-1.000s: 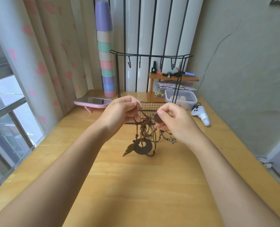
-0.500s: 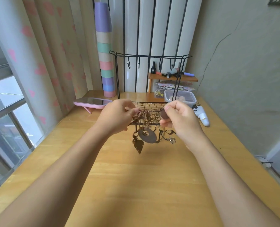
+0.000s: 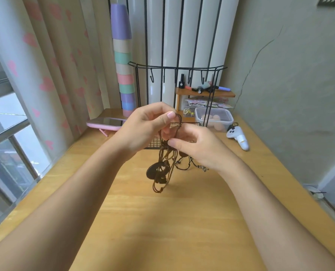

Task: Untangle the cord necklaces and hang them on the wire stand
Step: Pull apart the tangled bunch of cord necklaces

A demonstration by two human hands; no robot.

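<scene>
A tangle of brown cord necklaces (image 3: 163, 169) with dark pendants hangs in the air above the wooden table (image 3: 162, 222). My left hand (image 3: 143, 130) pinches the top loop of the cords near 975,620. Just below and to the right, my right hand (image 3: 198, 147) pinches cords in the tangle. More cord with a small metal charm (image 3: 203, 169) lies on the table under my right hand. The black wire stand (image 3: 177, 75) with several bare hooks rises behind my hands, its mesh base partly hidden by them.
A pink-framed mirror (image 3: 108, 123) lies at the back left. A stack of pastel cups (image 3: 123, 65) stands beside the curtain. A clear lidded box (image 3: 214, 119), a small wooden shelf (image 3: 204, 93) and a white controller (image 3: 239, 137) sit at the back right.
My left hand has lifted the tangle's top loop higher. My right hand has dropped below it and moved left. The pendants now hang lower in a longer bunch.
</scene>
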